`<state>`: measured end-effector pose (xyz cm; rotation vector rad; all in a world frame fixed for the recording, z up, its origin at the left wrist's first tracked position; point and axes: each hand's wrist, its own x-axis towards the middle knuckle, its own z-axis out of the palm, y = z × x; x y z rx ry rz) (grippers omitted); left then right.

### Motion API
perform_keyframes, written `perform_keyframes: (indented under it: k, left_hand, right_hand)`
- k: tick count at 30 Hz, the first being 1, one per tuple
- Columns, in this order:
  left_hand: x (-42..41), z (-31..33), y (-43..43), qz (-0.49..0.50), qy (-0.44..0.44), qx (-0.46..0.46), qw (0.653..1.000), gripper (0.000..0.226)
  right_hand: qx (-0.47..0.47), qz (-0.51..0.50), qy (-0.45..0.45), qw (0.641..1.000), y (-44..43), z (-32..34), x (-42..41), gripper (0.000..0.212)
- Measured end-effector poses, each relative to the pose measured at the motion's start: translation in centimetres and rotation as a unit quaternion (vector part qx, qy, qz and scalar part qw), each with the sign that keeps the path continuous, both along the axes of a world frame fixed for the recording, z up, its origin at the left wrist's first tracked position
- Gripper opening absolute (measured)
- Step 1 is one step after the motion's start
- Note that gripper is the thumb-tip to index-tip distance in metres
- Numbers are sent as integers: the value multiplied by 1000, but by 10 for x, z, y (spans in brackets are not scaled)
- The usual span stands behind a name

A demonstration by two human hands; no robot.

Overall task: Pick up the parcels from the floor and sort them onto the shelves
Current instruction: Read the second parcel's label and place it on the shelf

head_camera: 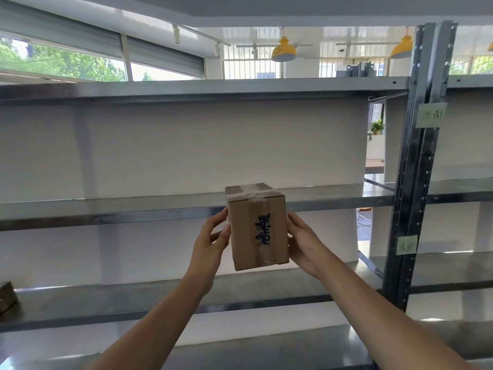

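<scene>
Parcel (pixel 257 227) between both hands | grey metal shelves (pixel 160 206) | windowed room

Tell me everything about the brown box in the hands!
The box is small, brown cardboard, sealed with clear tape over its top and down its front. Dark blue handwriting runs down the front; I cannot read it. It is held upright, slightly tilted, in front of the shelf, the left hand and right hand pressing its sides.

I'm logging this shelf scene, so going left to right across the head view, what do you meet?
Brown parcel at the left edge → left hand → cardboard box → right hand → green label on the upright
</scene>
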<state>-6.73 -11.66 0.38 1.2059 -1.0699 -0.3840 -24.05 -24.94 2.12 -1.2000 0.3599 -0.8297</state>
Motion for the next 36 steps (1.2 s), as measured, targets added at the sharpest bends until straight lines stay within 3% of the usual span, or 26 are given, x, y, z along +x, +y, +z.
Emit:
perform_keyframes:
  k: [4, 11, 18, 26, 29, 31, 36]
  left_hand:
    - [-2, 1, 6, -17, 15, -2, 1000, 38]
    - [-4, 13, 7, -70, 93, 6, 993, 68]
    - [-7, 2, -3, -65, 121, -13, 990, 59]
    - [-7, -12, -19, -47, 237, -24, 970, 72]
    - [-8, -16, -24, -49, 256, -23, 965, 64]
    - [-9, -17, -27, -55, 272, -20, 960, 58]
    - [-12, -17, -32, -96, 346, -13, 933, 61]
  right_hand:
    - [-9, 25, -41, 999, -4, 1, 0, 38]
    - [-4, 49, -75, 996, -12, -5, 4, 56]
    - [-3, 4, -43, 999, -11, -7, 8, 73]
    - [35, -4, -46, 998, -12, -2, 10, 106]
    - [27, -8, -36, 999, -13, 0, 8, 114]
    - [12, -11, -30, 999, -13, 1, 8, 109]
    - [39, -77, -53, 995, -24, -4, 15, 60]
